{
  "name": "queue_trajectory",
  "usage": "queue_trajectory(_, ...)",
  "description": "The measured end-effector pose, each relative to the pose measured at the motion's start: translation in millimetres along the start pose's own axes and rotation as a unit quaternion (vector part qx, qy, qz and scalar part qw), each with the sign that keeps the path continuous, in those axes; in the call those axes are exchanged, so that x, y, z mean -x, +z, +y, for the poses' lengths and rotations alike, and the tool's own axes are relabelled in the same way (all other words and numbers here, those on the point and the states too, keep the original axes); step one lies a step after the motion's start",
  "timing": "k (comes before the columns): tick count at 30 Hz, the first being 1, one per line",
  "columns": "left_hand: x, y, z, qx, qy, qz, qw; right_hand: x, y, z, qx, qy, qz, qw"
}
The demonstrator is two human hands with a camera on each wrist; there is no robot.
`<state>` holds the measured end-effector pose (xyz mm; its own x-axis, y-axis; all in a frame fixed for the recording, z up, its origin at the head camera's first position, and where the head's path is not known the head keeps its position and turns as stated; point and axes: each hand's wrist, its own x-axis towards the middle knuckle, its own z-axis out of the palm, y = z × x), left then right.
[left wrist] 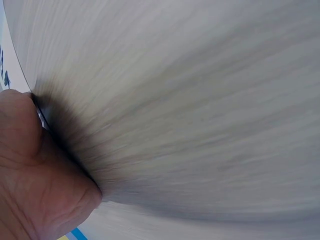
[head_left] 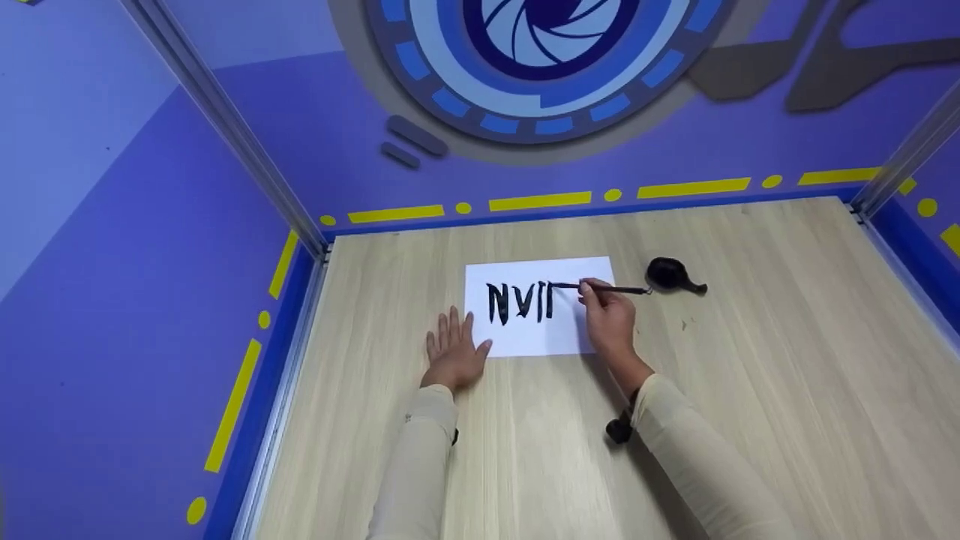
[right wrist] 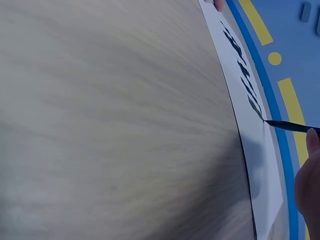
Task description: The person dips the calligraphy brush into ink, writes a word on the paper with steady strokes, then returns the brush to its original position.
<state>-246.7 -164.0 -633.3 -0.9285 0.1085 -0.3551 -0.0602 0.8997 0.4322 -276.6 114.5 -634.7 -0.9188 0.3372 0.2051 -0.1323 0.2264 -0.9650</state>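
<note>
A white sheet of paper (head_left: 525, 343) lies on the table with black brushed strokes (head_left: 523, 301) that look like "NVII". My right hand (head_left: 611, 319) pinches a dark writing brush (head_left: 622, 289) held nearly level over the sheet. In the right wrist view the tip of the brush (right wrist: 285, 125) meets the upper end of the last stroke. My left hand (head_left: 456, 352) rests flat with fingers spread at the paper's left edge, its thumb on the lower left corner. Only the base of that hand (left wrist: 45, 185) and its thumb show in the left wrist view.
Right of the paper, near the brush's rear end, sits a small black round pot with a spout or handle (head_left: 667, 275). Small dark specks lie below it on the wooden table (head_left: 787, 337). Blue-purple panels (head_left: 300, 142) wall the table at the back and both sides.
</note>
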Motion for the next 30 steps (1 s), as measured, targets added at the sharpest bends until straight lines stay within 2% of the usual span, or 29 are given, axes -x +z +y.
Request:
queue_trajectory(9, -1.2, -0.1, 0.2, 0.0, 0.0, -0.001, 1.0, 0.1, -1.1, -0.8, 0.082, -0.006, -0.001, 0.997)
queue_trajectory(16, -15.9, 12.3, -9.9, -0.012, -0.002, -0.012, 0.9999, -0.5, -2.9, -1.0, 0.091, -0.009, -0.003, 0.996)
queue_trajectory(20, -22.4, 16.3, -15.0, -0.017, -0.003, -0.003, 0.9998, -0.7, -4.8, -0.5, 0.1, -0.021, -0.005, 0.995)
queue_trajectory(30, -19.0, 13.2, -13.1, -0.016, -0.004, -0.001, 0.9999, 6.8, -10.0, 0.6, 0.132, -0.063, 0.001, 0.989)
